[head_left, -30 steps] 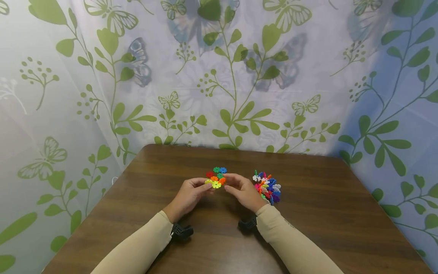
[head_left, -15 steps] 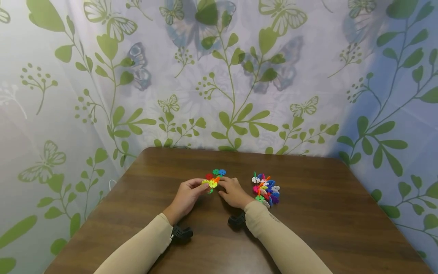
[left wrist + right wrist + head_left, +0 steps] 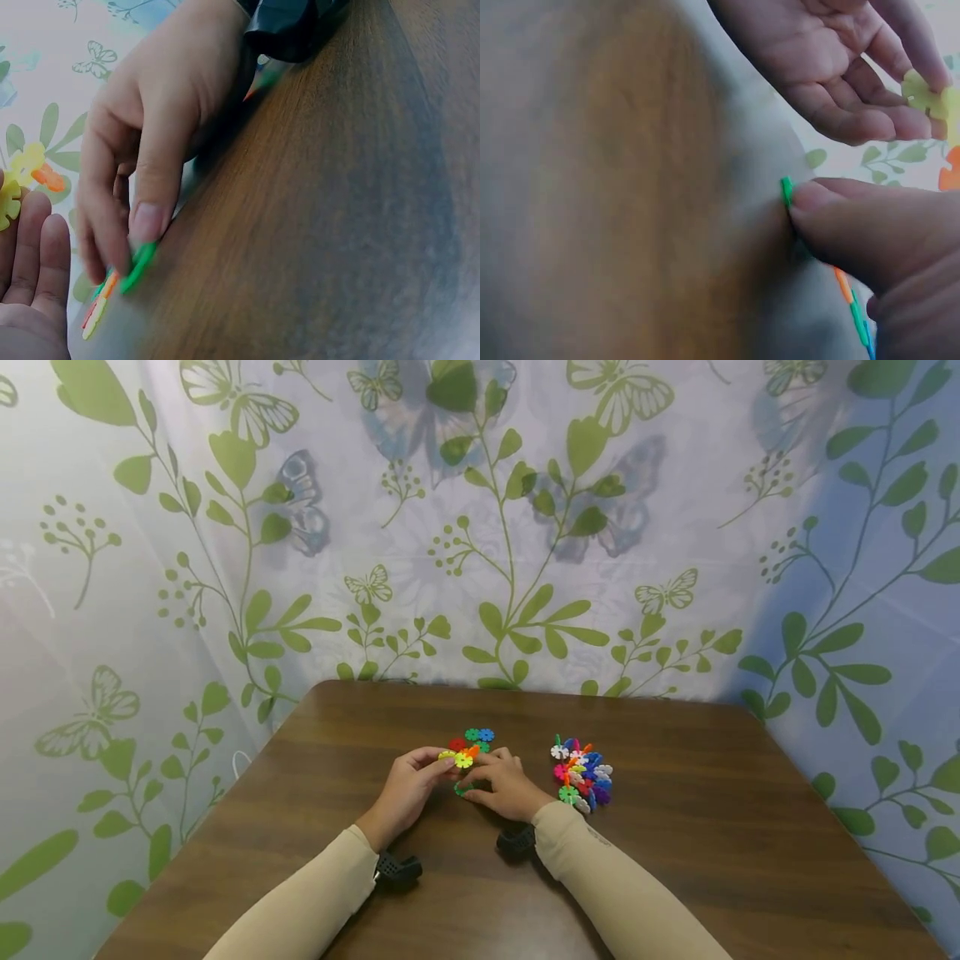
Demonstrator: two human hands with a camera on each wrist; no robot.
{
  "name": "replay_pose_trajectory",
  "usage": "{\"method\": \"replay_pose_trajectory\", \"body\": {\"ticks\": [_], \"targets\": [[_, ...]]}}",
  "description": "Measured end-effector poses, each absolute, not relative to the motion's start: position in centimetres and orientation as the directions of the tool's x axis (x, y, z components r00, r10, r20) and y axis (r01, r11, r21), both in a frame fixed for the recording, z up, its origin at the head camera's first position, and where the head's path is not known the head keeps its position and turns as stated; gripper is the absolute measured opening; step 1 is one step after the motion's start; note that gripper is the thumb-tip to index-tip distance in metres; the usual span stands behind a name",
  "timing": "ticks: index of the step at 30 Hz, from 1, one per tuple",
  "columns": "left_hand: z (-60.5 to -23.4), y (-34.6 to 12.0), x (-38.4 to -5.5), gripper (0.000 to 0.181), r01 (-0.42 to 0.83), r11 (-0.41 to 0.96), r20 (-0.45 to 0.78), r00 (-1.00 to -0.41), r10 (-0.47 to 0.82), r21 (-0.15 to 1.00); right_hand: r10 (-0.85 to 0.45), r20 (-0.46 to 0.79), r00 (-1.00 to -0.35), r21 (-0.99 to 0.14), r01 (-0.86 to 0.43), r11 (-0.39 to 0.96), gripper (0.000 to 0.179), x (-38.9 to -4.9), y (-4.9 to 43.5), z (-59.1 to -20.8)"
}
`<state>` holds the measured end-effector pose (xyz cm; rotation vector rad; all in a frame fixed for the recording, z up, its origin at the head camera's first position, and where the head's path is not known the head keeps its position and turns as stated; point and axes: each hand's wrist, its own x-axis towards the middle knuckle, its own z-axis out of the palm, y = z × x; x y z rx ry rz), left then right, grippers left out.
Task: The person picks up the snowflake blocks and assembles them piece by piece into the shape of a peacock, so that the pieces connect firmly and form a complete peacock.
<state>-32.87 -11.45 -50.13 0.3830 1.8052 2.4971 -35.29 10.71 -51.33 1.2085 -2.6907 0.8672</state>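
Observation:
My left hand (image 3: 408, 789) pinches a small joined piece of yellow flower-shaped discs (image 3: 463, 761) between thumb and fingers, with an orange disc (image 3: 472, 750) standing on its right side. The piece is raised above the table, and part of it is behind the fingers. Just below and to the right, my right hand (image 3: 512, 789) reaches down and pinches a green flower disc (image 3: 139, 267) by its edge. In the right wrist view the thumb lies against that green disc (image 3: 786, 191), the rest of it mostly covered.
Behind the hands, a red disc (image 3: 457, 744), a green disc (image 3: 472, 735) and a blue disc (image 3: 487, 736) lie on the brown wooden table (image 3: 645, 877). A heap of multicoloured flower discs (image 3: 592, 768) sits to the right. A leaf-patterned curtain (image 3: 480, 568) hangs behind the table.
My right hand has left the yellow and orange piece and dropped to the green disc, taking it between thumb and fingers. The left hand has shifted the piece slightly left.

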Motion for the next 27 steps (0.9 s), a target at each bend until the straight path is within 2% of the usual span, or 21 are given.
{"method": "replay_pose_trajectory", "body": {"ticks": [3,6,11,17,24,27], "targets": [[-50.2,-11.4,-32.8,0.023,0.122,-0.317,0.185,-0.967,0.177,0.941,-0.672,0.320,-0.668,-0.523,-0.716,0.462,0.008,-34.4,11.2,-51.2],[-50.3,-11.4,-32.8,0.025,0.122,-0.307,0.182,-0.968,0.175,0.944,-0.656,0.347,-0.670,-0.574,-0.705,0.416,0.012,-33.6,11.9,-51.3],[-50.3,-11.5,-32.9,0.025,0.145,-0.267,0.196,-0.966,0.172,0.953,-0.564,0.348,-0.749,-0.710,-0.603,0.363,0.022,-32.6,12.7,-51.4],[-50.3,-11.5,-32.9,0.022,0.172,-0.193,0.208,-0.960,0.186,0.966,-0.383,0.358,-0.852,-0.812,-0.486,0.322,0.010,-32.0,13.0,-51.2],[-50.5,-11.4,-32.8,0.019,0.187,-0.138,0.215,-0.951,0.222,0.973,-0.270,0.384,-0.883,-0.876,-0.441,0.195,0.022,-31.2,12.5,-50.5],[-50.5,-11.3,-32.8,0.019,0.192,-0.133,0.219,-0.949,0.226,0.972,-0.254,0.394,-0.883,-0.880,-0.443,0.172,0.020,-30.9,12.1,-50.3]]}}
